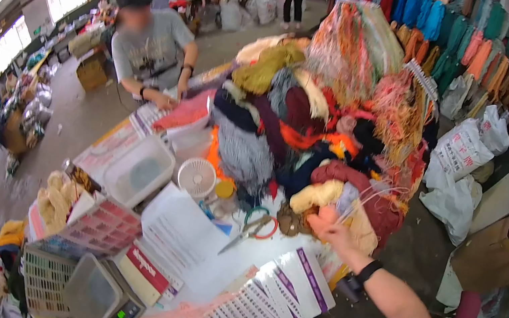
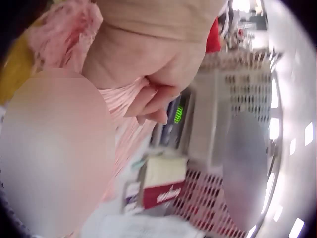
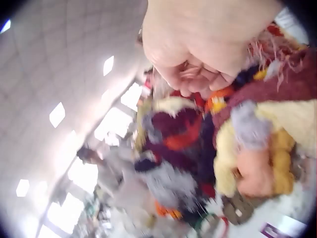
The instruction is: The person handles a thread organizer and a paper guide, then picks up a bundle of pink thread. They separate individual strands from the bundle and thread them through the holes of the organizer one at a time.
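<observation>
Pale pink yarn (image 2: 130, 101) runs through the curled fingers of my left hand (image 2: 143, 64), which grips it beside the digital scale (image 2: 174, 119). The head view does not show this hand. My right hand (image 1: 341, 241) is over the right side of the yarn pile, by a peach skein (image 1: 324, 220). In the right wrist view, the fingers of my right hand (image 3: 198, 49) are curled, with no yarn plainly visible in them. Below them lie the peach skein (image 3: 255, 171), a lavender one (image 3: 251, 125) and pale yellow yarn (image 3: 225, 166).
Scissors (image 1: 248, 231), a small white fan (image 1: 197, 177), papers (image 1: 177, 230) and printed cards (image 1: 264, 297) lie before the pile. Baskets (image 1: 46, 276) and a clear tub (image 1: 138, 169) stand left. Across the table, a person (image 1: 152, 45) handles red material. White bags (image 1: 463, 155) stand right.
</observation>
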A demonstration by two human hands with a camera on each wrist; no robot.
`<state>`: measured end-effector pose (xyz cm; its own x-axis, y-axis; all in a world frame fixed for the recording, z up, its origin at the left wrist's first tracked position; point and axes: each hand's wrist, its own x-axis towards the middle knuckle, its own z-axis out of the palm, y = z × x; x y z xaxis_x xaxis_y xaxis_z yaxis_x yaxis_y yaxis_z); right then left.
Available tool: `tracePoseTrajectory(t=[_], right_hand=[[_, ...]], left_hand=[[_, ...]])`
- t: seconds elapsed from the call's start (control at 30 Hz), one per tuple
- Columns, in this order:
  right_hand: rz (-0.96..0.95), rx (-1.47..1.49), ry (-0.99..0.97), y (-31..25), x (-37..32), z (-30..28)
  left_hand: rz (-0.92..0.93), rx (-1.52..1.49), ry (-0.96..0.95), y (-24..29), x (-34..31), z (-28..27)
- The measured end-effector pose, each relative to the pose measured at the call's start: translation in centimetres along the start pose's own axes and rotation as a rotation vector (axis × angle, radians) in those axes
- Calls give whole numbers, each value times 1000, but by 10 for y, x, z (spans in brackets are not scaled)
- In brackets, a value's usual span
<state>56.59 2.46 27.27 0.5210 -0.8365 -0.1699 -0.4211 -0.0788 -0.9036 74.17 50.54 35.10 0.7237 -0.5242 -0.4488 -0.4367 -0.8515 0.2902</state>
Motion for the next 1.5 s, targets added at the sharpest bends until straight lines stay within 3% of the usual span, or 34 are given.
tracePoseTrajectory(t=[0.03,0.07,0.13,0.2,0.23,0.3,0.5,0.63,0.8,1.0,1.2,1.3,1.4,1.5], right_hand=[[-19,9,-32,19,-2,28],[-22,20,-75,42,-12,56],[77,31,-178,63,-26,87],[-35,-86,-191,64,-32,105],[-35,-111,-183,61,-31,111],[-55,-120,-142,66,-32,125],[-188,-70,-103,100,-42,152],[-497,-254,-64,112,-48,158],[-494,-381,-92,105,-51,161],[-464,-408,-142,109,-53,159],[-595,-406,-323,95,-62,179],[-632,-458,-350,95,-68,188],[-708,-286,-371,108,-60,190],[-666,-235,-363,104,-57,186]], left_hand=[[79,61,-31,36,16,-15],[129,-87,-11,36,38,7],[-74,-1217,-192,32,80,75],[-476,-1830,-485,48,126,101],[-459,-1906,-530,60,144,110],[-538,-1876,-421,90,163,126],[-526,-1585,-307,138,182,163],[-422,-1437,-207,159,188,176],[-380,-1122,-170,168,205,198],[-130,-826,-141,153,211,198],[-315,-1070,-178,144,197,193],[-209,-1168,-162,141,203,202],[-185,-1237,-147,141,206,209],[-154,-1135,-130,143,211,215]])
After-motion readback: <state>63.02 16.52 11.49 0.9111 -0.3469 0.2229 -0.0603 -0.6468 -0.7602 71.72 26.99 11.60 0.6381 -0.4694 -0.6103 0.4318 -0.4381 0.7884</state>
